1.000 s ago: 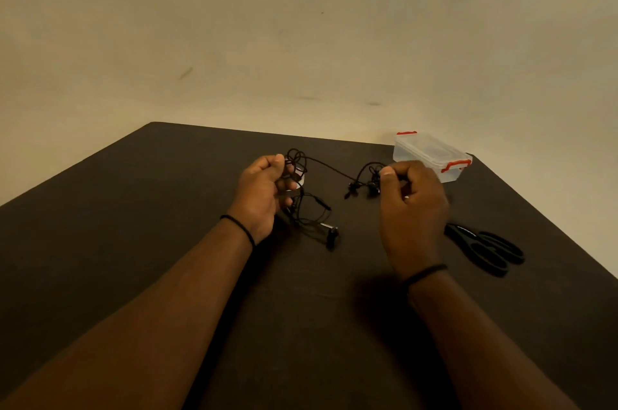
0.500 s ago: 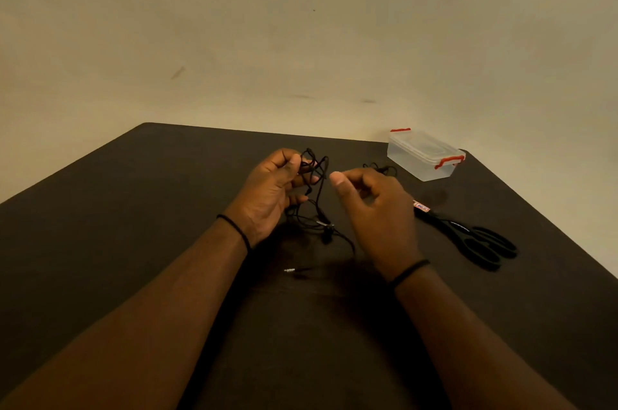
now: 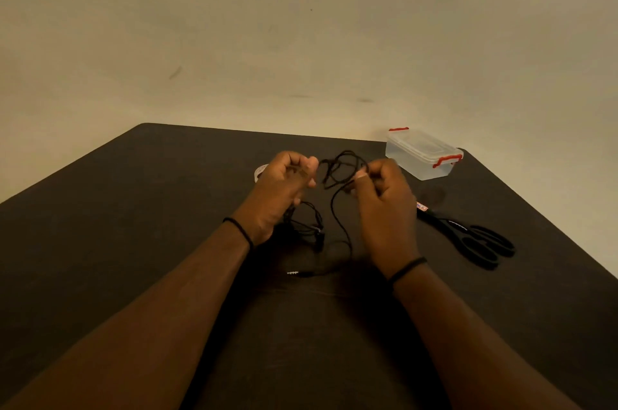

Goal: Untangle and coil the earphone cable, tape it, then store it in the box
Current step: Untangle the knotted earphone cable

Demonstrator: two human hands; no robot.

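Pinching one tangled earphone cable (image 3: 337,169) between them above the bench (image 3: 133,209), the left hand (image 3: 284,185) and right hand (image 3: 384,195) curl their fingers round it, nearer than one closed box (image 3: 423,155), left of one pair of scissors (image 3: 468,235).

— What is the person wearing?

— Very little shows. Both forearms are bare, with no sleeves reaching into view.

— Anything on the wrists?

— Yes. The left hand (image 3: 279,194) has a thin black band (image 3: 239,230) round its wrist, like a plain cord or hair tie. The right hand (image 3: 384,209) has a matching black band (image 3: 406,271) round its own wrist.

— Rings, a watch?

— None that can be made out; the light is dim.
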